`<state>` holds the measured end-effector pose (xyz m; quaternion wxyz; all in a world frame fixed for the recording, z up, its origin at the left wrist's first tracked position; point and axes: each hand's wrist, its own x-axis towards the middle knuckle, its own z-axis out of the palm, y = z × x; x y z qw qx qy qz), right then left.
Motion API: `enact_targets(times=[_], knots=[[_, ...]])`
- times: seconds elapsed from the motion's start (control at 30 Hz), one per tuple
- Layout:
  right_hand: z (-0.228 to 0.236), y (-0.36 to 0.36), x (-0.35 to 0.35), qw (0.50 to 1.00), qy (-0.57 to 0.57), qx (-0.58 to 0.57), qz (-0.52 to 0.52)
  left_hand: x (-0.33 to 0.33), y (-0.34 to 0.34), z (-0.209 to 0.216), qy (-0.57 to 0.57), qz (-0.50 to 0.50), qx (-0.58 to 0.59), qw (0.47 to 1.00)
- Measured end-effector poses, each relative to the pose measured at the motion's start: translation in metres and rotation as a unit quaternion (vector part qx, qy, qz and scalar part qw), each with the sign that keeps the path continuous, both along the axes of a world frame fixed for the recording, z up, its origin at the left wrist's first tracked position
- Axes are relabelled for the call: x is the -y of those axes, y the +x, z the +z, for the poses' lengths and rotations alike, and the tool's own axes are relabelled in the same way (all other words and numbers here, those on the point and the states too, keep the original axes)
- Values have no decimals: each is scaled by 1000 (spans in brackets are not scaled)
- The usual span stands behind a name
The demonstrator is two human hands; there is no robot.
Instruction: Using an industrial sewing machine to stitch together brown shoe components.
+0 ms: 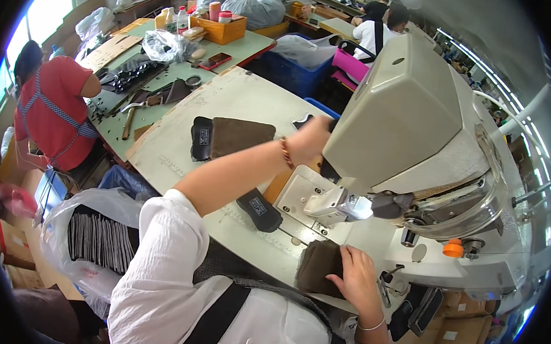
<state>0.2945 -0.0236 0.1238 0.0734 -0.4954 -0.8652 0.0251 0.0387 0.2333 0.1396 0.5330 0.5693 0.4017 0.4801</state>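
On the table (236,98) I count two labelled black pieces (270,219). Right hand (358,277) part-open on one brown stack (316,267); left hand (310,141) fingers hidden, can't tell.

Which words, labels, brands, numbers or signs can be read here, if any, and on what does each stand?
None can be read reliably; these markings show:
Black piece near the sewing machine: white print, too small to read.
Other black piece against the brown panel, farther left: white print, too small.
Plastic bag of dark strips: reddish print, blurred.
Red-capped bottle: label too small.
Cardboard boxes, lower right: pale labels, too small.
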Motion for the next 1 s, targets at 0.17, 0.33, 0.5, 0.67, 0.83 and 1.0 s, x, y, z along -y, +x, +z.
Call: enact_targets(times=[0.17, 0.33, 0.5, 0.67, 0.83, 1.0], knots=[[-30, 14, 3, 999, 13, -46, -25, 31, -143, 7, 13, 43, 40, 998], [-29, 13, 6, 998, -14, -54, -39, 56, -240, -24, -49, 104, 99, 988], [-22, 0, 9, 996, -29, -47, -64, 59, -261, -56, -111, 224, -199, 948], [-2, -17, 10, 999, -31, -7, -30, 77, -230, -54, 225, 413, -357, 807], [17, -29, 9, 996, -77, 31, -31, 131, -175, -45, 411, 113, -524, 738], [8, -26, 6, 998, -54, 11, -27, 170, -126, -75, 452, -123, -496, 731]])
